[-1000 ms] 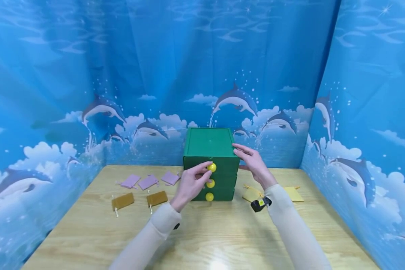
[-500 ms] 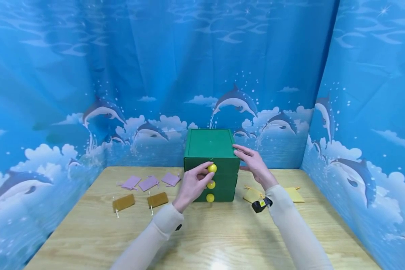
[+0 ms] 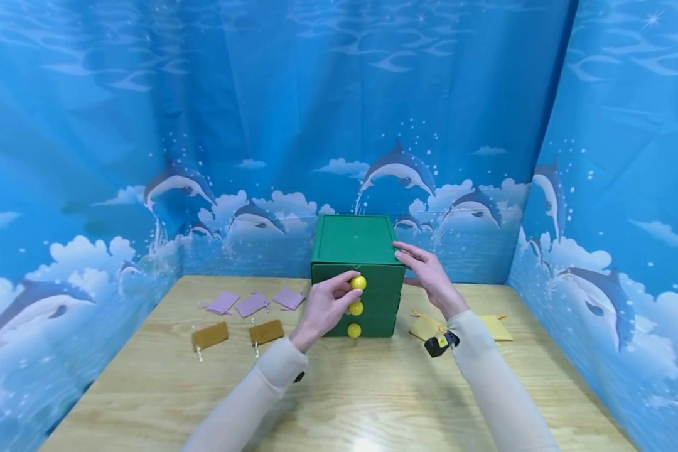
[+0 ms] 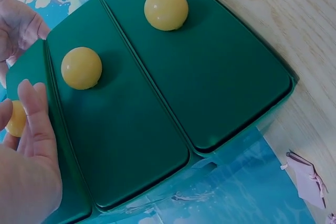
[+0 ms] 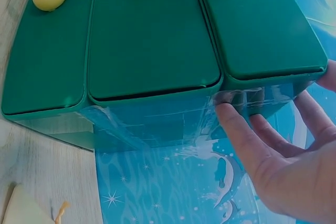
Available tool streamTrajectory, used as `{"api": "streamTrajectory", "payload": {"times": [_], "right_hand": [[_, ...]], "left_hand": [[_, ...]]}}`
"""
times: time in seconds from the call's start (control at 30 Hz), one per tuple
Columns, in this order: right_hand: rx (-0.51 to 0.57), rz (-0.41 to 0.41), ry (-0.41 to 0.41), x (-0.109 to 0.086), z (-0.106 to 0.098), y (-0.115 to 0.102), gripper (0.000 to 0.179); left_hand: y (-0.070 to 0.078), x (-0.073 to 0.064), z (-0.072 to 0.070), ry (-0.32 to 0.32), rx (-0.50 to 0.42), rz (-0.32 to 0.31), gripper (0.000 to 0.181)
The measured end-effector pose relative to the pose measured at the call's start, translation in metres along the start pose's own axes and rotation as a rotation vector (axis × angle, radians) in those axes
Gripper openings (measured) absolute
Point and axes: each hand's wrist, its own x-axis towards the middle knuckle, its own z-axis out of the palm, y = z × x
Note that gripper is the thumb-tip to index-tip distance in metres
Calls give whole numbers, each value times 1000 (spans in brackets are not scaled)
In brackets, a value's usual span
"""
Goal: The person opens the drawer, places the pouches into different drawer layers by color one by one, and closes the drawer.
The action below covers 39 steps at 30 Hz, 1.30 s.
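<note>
A green box of three stacked drawers (image 3: 355, 237) stands on the table, each drawer front with a round yellow knob. My left hand (image 3: 326, 309) pinches the top yellow knob (image 3: 358, 282) between thumb and fingers. Below it are the middle knob (image 4: 81, 68) and the bottom knob (image 4: 166, 9). All three drawers appear closed. My right hand (image 3: 432, 280) rests its spread fingers against the box's right side near the top; in the right wrist view the fingertips (image 5: 227, 109) touch that clear, shiny side.
To the left lie several small purple drawstring pouches (image 3: 252, 304) and two brown pouches (image 3: 210, 337). Yellow pouches (image 3: 496, 327) lie on the right, one partly behind my right forearm. A blue dolphin-print curtain (image 3: 339, 113) surrounds the wooden table (image 3: 367, 402).
The head view shifts slightly. My left hand stays at the top knob and my right hand stays at the box's side; the drawers look the same.
</note>
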Motion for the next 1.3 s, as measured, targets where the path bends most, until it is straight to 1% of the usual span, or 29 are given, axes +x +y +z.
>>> {"api": "streamTrajectory", "payload": {"times": [0.17, 0.33, 0.47, 0.8, 1.0, 1.2, 1.3], "right_hand": [[-4, 3, 11, -1, 0, -1, 56], [-4, 8, 6, -1, 0, -2, 55], [-9, 14, 2, -2, 0, -3, 55], [-44, 25, 6, -2, 0, -2, 56], [-35, 28, -3, -2, -1, -2, 56], [-15, 29, -12, -2, -2, -3, 57], [-8, 27, -12, -2, -2, -2, 57]], "left_hand": [[1, -2, -1, -19, -3, 3, 35], [2, -4, -2, -36, -43, -8, 35], [1, -6, -3, -51, -53, -6, 35], [7, -16, -8, -90, -90, -28, 36], [13, -25, -10, -112, -74, -36, 36], [17, -29, -11, -135, -47, -51, 37], [19, -31, -10, -140, -32, -43, 36]]}}
